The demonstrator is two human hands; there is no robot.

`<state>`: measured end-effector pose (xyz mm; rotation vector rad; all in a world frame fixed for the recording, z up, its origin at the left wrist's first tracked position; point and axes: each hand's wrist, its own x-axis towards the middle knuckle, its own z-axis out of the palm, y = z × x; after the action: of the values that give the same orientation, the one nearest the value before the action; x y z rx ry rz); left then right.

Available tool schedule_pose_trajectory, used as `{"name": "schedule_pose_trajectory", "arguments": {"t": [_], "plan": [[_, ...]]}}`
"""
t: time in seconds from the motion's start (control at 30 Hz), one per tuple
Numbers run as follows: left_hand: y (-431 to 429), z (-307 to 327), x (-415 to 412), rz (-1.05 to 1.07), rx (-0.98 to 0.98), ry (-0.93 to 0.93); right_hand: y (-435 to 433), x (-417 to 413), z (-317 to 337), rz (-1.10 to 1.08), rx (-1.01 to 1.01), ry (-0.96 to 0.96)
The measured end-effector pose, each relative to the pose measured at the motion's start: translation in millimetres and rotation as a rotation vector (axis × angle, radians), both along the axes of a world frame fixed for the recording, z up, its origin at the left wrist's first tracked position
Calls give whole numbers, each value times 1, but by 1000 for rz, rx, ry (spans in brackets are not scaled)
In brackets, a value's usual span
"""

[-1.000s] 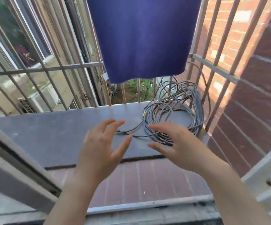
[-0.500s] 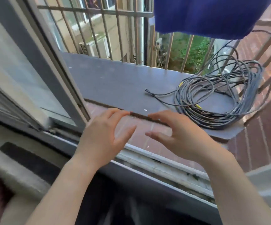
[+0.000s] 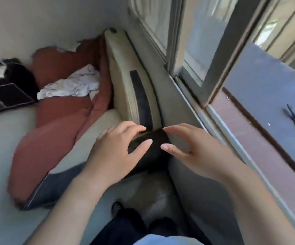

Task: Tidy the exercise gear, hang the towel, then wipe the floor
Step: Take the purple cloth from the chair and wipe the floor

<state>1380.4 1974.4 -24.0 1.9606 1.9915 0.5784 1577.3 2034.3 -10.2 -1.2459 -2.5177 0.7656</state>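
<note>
Hands hover empty, fingers loosely spread: left hand [image 3: 115, 152] and right hand [image 3: 196, 152] above a beige cushion [image 3: 125, 80] by the window frame [image 3: 214, 71]. Beyond, a white cloth [image 3: 72, 84], seemingly soft and light, lies crumpled on rust-red bedding [image 3: 54, 121]; pinching a bunched fold should lift it.

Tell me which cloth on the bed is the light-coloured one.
The crumpled white cloth, lying on top of the reddish-brown blanket near the wall. The blanket is rust-coloured and spread out, and the fabric at the far left is black.

Soft window [image 3: 214, 50] daylight, motion-blurred, edge-warped
</note>
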Motion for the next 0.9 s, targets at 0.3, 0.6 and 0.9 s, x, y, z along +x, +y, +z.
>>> {"name": "schedule_pose_trajectory", "arguments": {"t": [0.3, 0.6, 0.9], "plan": [[-109, -6, -123, 364, 70, -137, -42, -153, 8, 349, -10, 18], [-255, 12, -263, 710, 76, 11, -144, -346, 8, 717, -2, 77], [-397, 14, -309, 1134, 80, 41, -258, -485, 5, 1172, -7, 69]]}}
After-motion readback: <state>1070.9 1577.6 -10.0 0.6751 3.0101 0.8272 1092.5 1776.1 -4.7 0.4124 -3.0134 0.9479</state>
